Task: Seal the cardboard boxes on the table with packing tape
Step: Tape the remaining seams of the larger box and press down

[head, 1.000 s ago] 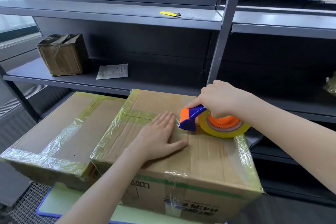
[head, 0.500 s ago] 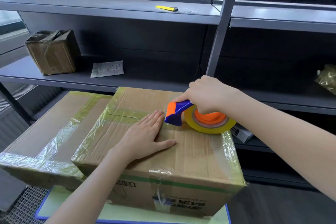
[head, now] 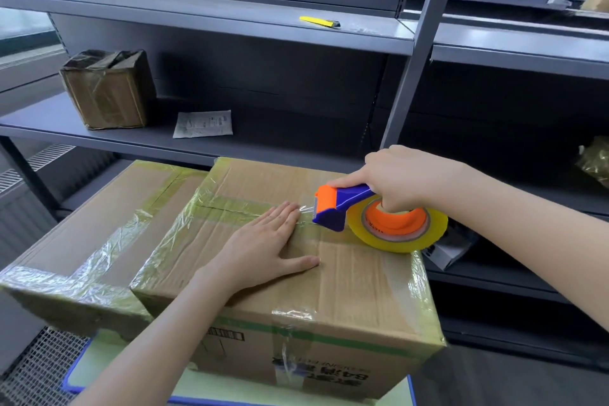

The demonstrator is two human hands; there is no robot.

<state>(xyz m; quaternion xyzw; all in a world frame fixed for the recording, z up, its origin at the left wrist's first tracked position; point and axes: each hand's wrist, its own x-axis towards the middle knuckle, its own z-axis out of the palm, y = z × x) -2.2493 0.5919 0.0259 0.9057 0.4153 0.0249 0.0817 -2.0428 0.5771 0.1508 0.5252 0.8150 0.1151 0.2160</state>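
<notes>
A large cardboard box (head: 359, 283) stands in front of me, its top crossed by clear tape. My left hand (head: 263, 247) lies flat on its lid, fingers spread, pressing on the tape seam. My right hand (head: 405, 178) grips a blue and orange tape dispenser (head: 339, 206) with a yellowish tape roll (head: 398, 231), held just above the lid's right part. A short stretch of clear tape runs from the dispenser's blade to my left fingertips. A second taped box (head: 99, 227) sits against the first one's left side.
Grey metal shelving (head: 211, 26) fills the background. A small wrapped box (head: 108, 89) and a paper slip (head: 202, 123) lie on the middle shelf, a yellow utility knife (head: 318, 21) on the upper one. The boxes rest on a blue-edged surface (head: 75, 386).
The dispenser has lifted slightly off the lid and pulled right, away from my left fingertips, stretching tape between them. My left hand stays flat on the box.
</notes>
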